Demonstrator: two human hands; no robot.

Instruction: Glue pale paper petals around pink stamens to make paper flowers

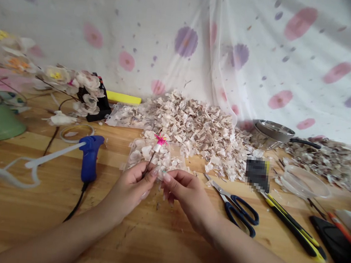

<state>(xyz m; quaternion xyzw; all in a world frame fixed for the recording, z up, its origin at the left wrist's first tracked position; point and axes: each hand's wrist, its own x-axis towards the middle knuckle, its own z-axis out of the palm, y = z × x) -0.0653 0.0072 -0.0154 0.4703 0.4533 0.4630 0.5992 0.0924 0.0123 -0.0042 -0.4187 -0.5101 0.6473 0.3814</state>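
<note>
1. Your left hand (135,186) pinches a thin, dark stem (150,160), topped by a spiky, bright pink flower centre (160,140), mid-frame.
2. Your right hand (184,187), fingers curled, pinches a small, pale, petal-like piece (160,172) at frame centre.
3. Just above them in the frame: a shallow, clear plastic tray (178,149) holding whitish petals (146,152).

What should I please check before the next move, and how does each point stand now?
1. Stem gripped: ok; the left hand pinches the thin dark stem.
2. Pink flower centre upright: ok; it sits at the stem's top, above the fingers.
3. Pale piece at the right hand free of tears: cannot tell; fingertips partly cover it.
4. Scissors out of the way: ok; they lie on the table, right of the right hand.
5. Blue glue gun apart from the hands: ok; it is to their left.
6. Glue gun hot: cannot tell.
</note>
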